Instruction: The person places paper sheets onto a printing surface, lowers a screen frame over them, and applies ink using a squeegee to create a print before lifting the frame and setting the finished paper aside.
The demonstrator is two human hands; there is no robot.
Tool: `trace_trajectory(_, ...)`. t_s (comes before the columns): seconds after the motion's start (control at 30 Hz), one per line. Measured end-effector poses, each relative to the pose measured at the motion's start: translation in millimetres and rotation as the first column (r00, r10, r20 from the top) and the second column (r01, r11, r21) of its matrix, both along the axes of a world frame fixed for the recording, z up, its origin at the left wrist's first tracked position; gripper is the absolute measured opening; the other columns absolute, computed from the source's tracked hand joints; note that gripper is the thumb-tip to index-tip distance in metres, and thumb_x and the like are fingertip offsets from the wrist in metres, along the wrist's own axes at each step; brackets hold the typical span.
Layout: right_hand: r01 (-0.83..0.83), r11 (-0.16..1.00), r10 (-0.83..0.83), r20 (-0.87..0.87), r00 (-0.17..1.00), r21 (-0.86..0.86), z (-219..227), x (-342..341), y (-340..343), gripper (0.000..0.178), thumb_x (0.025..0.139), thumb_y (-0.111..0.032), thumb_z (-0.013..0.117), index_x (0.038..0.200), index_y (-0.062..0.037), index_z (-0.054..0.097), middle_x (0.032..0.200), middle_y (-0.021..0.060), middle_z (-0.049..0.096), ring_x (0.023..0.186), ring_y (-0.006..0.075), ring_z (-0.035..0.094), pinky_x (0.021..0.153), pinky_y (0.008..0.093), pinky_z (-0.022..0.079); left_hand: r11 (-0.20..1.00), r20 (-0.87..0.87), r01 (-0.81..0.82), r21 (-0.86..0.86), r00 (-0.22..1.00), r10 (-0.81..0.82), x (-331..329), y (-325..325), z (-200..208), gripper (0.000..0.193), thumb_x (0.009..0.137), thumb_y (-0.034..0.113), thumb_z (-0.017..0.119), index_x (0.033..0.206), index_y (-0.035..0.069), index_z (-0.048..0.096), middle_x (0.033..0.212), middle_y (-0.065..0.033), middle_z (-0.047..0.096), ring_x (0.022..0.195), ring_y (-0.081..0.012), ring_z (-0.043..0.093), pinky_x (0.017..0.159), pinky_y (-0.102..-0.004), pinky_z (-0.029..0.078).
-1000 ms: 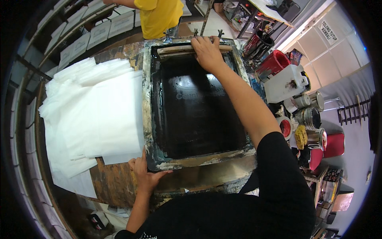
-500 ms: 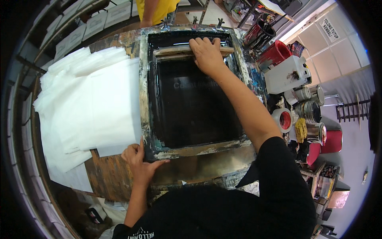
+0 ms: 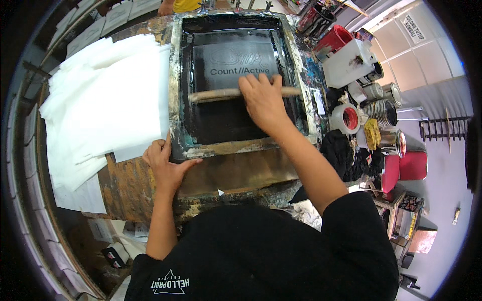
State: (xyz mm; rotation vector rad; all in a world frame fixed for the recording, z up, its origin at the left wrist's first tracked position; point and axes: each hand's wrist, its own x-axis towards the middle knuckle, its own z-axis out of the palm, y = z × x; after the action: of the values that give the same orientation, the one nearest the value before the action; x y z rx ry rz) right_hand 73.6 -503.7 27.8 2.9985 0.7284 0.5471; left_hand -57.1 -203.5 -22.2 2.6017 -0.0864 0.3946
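A wooden-handled squeegee lies crosswise about midway along the screen printing frame. My right hand is closed over its handle, right of the middle. Beyond the squeegee, the dark mesh shows a grey panel with a line drawing and lettering; nearer me it is black with ink. At the frame's near left corner, my left hand rests with thumb and fingers spread, thumb along the near rail and fingertips beside the left rail. The squeegee's blade is hidden beneath the handle.
Thin white sheets are heaped left of the frame. Clamps stand at its far end. Ink-stained buckets, a white jug, tape rolls and cans crowd the right. A person in yellow stands beyond the table.
My right hand has drawn the squeegee from the frame's far end toward me, uncovering the grey panel. My left hand keeps its place at the corner. The whole view has shifted.
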Motion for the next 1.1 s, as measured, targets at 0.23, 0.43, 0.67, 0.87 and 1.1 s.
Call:
trace_trajectory(0.23,0.022,0.999,-0.025,-0.094,0.995,-0.03,23,-77,3,0.027,0.084,-0.007,0.069,0.108,-0.012,0.057,0.102,0.0042,0.059,0.099,0.0272,0.059,0.094,0.0502,0.039,1.0,0.004,-0.007,-0.013,1.0,0.007,-3,2,-4,0.104,0.053,0.057,0.099,0.137,0.003,0.07,0.11,-0.0088,0.061,0.113,-0.0292,0.056,0.106,-0.047,0.032)
trace_trajectory(0.43,-0.052,0.998,0.054,-0.137,0.989,0.017,48,-79,-6,0.031,0.092,-0.027,0.072,0.115,-0.0106,0.06,0.107,0.0085,0.061,0.105,0.0294,0.059,0.094,0.0537,0.04,0.976,0.026,-0.007,-0.22,1.0,0.013,-1,-7,10,0.104,0.061,0.05,0.101,0.143,-0.002,0.065,0.115,-0.0107,0.068,0.104,-0.0273,0.063,0.102,-0.0439,0.044)
trace_trajectory(0.67,-0.012,0.99,-0.013,0.177,0.984,0.144,122,-82,3,0.05,0.078,-0.045,0.083,0.111,-0.0135,0.062,0.103,0.0074,0.06,0.104,0.0296,0.058,0.097,0.0563,0.037,0.611,0.161,0.094,-0.786,0.985,0.056,21,-35,94,0.084,0.086,0.021,0.094,0.154,-0.005,0.051,0.123,-0.0105,0.072,0.107,-0.0155,0.069,0.093,-0.0294,0.056)
trace_trajectory(0.87,-0.052,0.996,0.012,0.49,0.871,0.068,208,-10,1,0.041,0.099,-0.051,0.058,0.093,-0.0108,0.064,0.083,0.0064,0.062,0.075,0.0224,0.054,0.071,0.0406,0.04,0.447,0.563,0.437,-0.78,0.802,0.197,136,-14,85,0.066,0.113,0.023,0.051,0.167,0.002,0.018,0.112,-0.0115,0.07,0.091,-0.0184,0.071,0.082,-0.0361,0.055)
trace_trajectory(1.1,0.149,0.972,-0.17,0.109,0.979,0.183,274,21,25,0.068,0.106,-0.066,0.045,0.069,-0.0117,0.058,0.058,-0.0008,0.052,0.05,0.0134,0.041,0.049,0.0316,0.038,0.972,0.525,0.226,-0.067,0.836,-0.158,309,-17,-4,0.02,0.101,0.021,0.071,0.101,0.003,0.079,0.082,-0.0133,0.074,0.077,-0.032,0.069,0.076,-0.04,0.055)
